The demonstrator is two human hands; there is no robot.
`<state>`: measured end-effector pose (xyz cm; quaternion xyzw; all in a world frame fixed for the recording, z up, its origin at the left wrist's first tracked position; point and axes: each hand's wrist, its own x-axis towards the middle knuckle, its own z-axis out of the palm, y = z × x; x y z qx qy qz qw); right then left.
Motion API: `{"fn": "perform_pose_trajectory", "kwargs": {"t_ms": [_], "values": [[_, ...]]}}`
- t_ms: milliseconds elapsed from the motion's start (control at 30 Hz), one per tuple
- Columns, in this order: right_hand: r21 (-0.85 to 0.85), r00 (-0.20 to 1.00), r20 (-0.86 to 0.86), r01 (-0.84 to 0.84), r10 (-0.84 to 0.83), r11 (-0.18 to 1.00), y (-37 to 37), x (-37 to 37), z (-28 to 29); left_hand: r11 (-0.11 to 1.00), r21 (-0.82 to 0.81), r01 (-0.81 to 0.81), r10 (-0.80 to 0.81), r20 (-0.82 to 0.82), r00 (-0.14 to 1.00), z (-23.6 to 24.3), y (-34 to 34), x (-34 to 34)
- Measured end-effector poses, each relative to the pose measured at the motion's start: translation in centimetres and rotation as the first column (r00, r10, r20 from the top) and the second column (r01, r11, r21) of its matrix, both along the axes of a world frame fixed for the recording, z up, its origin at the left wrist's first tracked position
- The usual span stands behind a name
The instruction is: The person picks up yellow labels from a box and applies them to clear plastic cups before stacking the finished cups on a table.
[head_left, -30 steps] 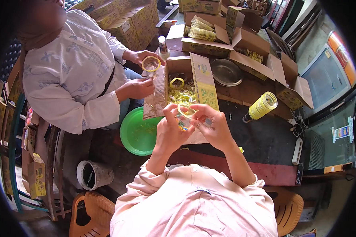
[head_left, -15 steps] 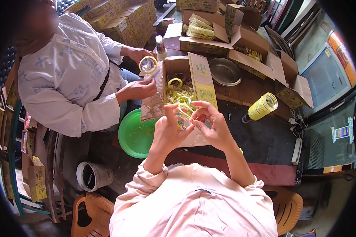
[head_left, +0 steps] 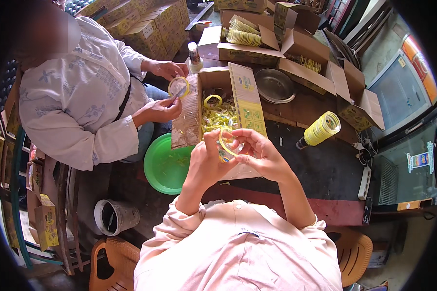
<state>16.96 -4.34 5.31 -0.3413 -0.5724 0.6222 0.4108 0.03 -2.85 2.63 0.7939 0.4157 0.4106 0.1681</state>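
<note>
Between both hands I hold a yellow ring (head_left: 222,141) with clear film in it, just in front of an open carton. My left hand (head_left: 204,160) grips its left side, fingers curled. On its right side my right hand (head_left: 263,154) pinches with thumb and fingers. Yellow strips and scraps (head_left: 219,118) and a loose yellow ring (head_left: 212,101) lie inside the carton (head_left: 250,97). Across at the left, a co-worker's hands (head_left: 158,110) hold a similar yellow ring (head_left: 179,87) and a thin tool that looks like a blade.
A green basin (head_left: 162,167) sits left of the carton. Behind it stand a metal bowl (head_left: 275,86) and a small bottle (head_left: 193,54). A stack of yellow rings (head_left: 322,130) leans on a dark holder at right. Cartons of rings (head_left: 250,52) line the back; a power strip (head_left: 364,183) lies far right.
My right fingers have shifted on the ring, which now stands more edge-on. The co-worker's ring and hands have moved slightly down and left.
</note>
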Motion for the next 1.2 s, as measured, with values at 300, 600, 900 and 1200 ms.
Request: {"fn": "perform_pose_trajectory", "kwargs": {"t_ms": [300,600,900,1200], "values": [[0.325,0.815,0.207,0.464,-0.54,0.824,7.0,1.2,-5.9,0.981,0.164,0.108,-0.163,0.377,0.912,-1.3,-0.1,-1.4],[0.691,0.431,0.566,0.216,-0.703,0.69,8.4,-1.2,-8.6,0.998,0.053,-0.037,0.02,0.286,0.958,-2.4,-1.6,-5.4],[0.609,0.402,0.657,0.216,-0.638,0.763,6.7,-0.9,-7.2,0.991,0.006,0.131,-0.124,0.376,0.918,-2.2,-2.4,-4.1],[0.347,0.885,0.034,0.426,-0.465,0.836,3.0,0.6,-5.2,0.98,-0.081,0.181,-0.135,0.395,0.909,-2.2,-2.8,-2.7]]}}
